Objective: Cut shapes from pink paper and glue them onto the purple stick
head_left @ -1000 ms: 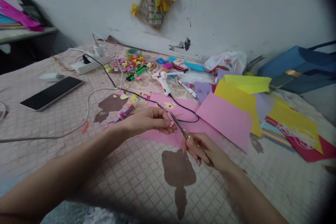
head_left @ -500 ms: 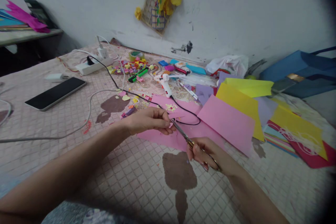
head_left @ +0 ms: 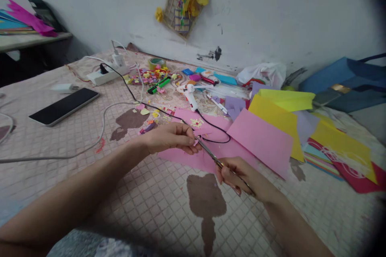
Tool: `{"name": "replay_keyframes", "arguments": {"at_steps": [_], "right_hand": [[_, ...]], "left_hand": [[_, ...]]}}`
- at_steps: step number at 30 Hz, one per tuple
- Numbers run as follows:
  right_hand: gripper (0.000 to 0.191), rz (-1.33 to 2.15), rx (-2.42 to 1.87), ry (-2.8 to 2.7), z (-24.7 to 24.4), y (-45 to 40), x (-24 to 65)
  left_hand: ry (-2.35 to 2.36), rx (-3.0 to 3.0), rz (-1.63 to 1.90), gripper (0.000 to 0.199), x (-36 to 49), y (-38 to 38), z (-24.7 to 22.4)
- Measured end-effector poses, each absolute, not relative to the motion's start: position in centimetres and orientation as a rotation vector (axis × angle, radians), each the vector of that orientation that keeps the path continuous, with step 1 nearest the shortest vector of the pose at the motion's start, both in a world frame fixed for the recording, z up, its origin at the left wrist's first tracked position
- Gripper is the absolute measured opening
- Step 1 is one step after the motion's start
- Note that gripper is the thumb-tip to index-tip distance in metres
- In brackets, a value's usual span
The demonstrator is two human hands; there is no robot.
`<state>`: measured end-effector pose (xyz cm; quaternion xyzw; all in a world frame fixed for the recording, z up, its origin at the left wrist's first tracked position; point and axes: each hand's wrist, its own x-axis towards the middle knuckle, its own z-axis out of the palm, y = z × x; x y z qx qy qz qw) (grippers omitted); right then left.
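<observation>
A small piece of pink paper (head_left: 196, 142) is pinched between the thumb and fingers of my left hand (head_left: 176, 138). My right hand (head_left: 237, 174) is closed round the handles of a pair of scissors (head_left: 210, 153). The blades point up and left, and their tips meet the paper at my left fingertips. Below both hands lies a large pink sheet (head_left: 183, 159), with narrow pink strips (head_left: 202, 131) just beyond the fingers. A white glue gun (head_left: 190, 98) rests past the sheet, its black cord looping close to my left hand.
Coloured paper sheets (head_left: 262, 136) overlap on the right, near a blue bag (head_left: 346, 84). On the left are a phone (head_left: 64, 106) and a white power strip (head_left: 107, 75) with trailing cables. Small paper cut-outs (head_left: 150, 75), tape (head_left: 157, 63) and a green cutter (head_left: 159, 86) lie toward the wall.
The scissors' blades and handles have drawn closer together at the pink piece. My right hand has tightened slightly; my left hand stays almost in place.
</observation>
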<state>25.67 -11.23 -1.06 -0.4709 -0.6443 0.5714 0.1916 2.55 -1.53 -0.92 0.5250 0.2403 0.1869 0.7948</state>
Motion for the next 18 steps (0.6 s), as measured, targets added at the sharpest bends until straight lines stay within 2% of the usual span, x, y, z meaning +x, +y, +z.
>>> {"name": "replay_keyframes", "arguments": {"at_steps": [18], "right_hand": [[0.048,1.606,-1.371,-1.792,-1.53,-11.23,26.08]], "left_hand": [[0.535,1.151,0.413,0.013,2.54,-1.56,-0.95]]}}
